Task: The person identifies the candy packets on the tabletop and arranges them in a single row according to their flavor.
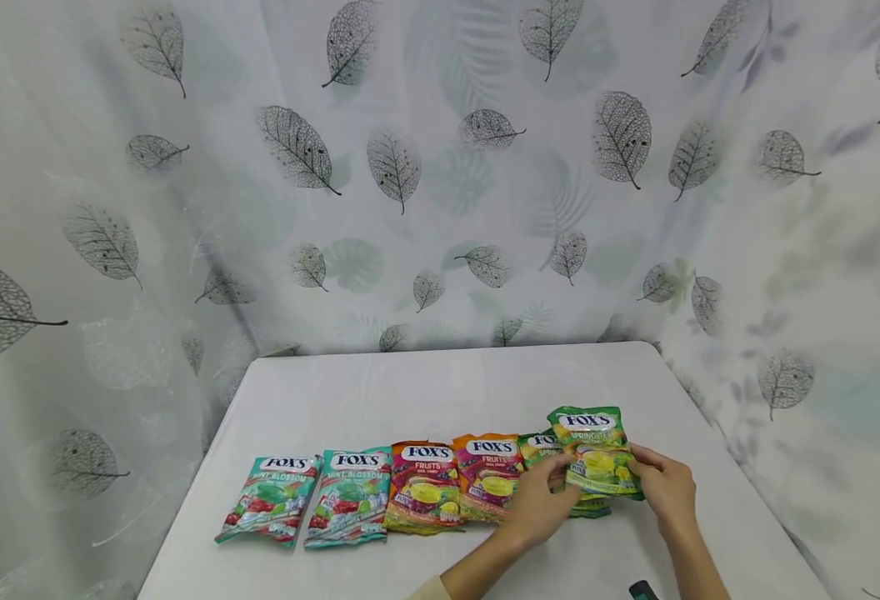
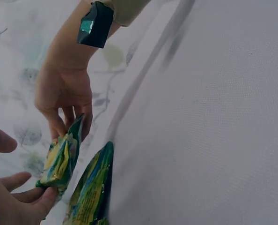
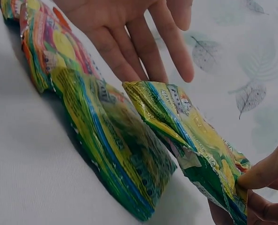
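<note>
My right hand (image 1: 665, 487) pinches the right edge of a green and yellow Fox's Spring Tea candy bag (image 1: 593, 454), thumb in front and fingers behind. This bag is raised over a second Spring Tea bag (image 3: 115, 150), which lies on the table and is partly covered in the head view. At the held bag's left edge is my left hand (image 1: 541, 504), its fingertips against the bag. In the right wrist view the left fingers (image 3: 148, 51) are extended and spread behind the bag's edge, with the thumb apart.
To the left, in a row on the white table (image 1: 425, 387), lie two orange Fox's Fruits bags (image 1: 423, 487) and two teal Mint Blossom bags (image 1: 348, 500). Leaf-printed curtains (image 1: 440, 200) enclose the back and sides. A small dark object (image 1: 642, 590) shows at the bottom edge.
</note>
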A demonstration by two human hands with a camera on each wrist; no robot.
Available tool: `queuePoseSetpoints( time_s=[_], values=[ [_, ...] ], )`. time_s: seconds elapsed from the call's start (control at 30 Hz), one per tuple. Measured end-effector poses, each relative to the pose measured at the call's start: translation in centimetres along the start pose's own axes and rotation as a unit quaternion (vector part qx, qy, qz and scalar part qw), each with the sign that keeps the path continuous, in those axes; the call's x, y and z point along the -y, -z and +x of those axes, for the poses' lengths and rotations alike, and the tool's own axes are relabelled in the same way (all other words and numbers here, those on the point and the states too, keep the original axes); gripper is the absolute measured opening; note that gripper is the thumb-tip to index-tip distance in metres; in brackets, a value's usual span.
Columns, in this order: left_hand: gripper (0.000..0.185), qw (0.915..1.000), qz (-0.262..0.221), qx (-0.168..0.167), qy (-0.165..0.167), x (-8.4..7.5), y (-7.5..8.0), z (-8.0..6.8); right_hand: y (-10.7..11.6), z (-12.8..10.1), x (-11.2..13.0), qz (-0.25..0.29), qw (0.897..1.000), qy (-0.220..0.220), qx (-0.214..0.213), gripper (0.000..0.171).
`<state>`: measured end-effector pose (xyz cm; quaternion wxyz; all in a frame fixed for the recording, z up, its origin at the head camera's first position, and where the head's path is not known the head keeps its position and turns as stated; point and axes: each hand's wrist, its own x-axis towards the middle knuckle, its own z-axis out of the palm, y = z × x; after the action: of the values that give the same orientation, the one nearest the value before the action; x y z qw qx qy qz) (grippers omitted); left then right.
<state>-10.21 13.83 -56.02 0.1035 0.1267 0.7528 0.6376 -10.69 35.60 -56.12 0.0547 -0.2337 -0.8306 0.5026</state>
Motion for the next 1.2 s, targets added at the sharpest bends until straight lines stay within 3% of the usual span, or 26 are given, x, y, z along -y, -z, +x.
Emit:
queuePoseSetpoints(
  time_s=[0.27,0.6,0.9,1.2],
  values=[
    [0.044,0.9993,0.0,0.038,-0.003,0.7,-1.6,0.1,0.9,0.6,-1.4,0.009,1.0,-0.025,-0.014,0.041],
    [0.045,0.999,0.009,0.045,-0.002,0.9,-2.6,0.3,0.9,1.1,-2.2,0.023,0.997,-0.05,-0.045,0.041],
    [0.041,0.996,0.023,0.086,0.002,0.9,-3.5,0.9,1.3,1.9,-3.1,0.03,0.994,-0.079,-0.069,0.041],
    [0.04,0.9932,0.07,0.093,-0.004,0.9,-4.2,1.6,1.5,2.3,-3.8,0.019,0.993,-0.085,-0.078,0.041]
  ],
)
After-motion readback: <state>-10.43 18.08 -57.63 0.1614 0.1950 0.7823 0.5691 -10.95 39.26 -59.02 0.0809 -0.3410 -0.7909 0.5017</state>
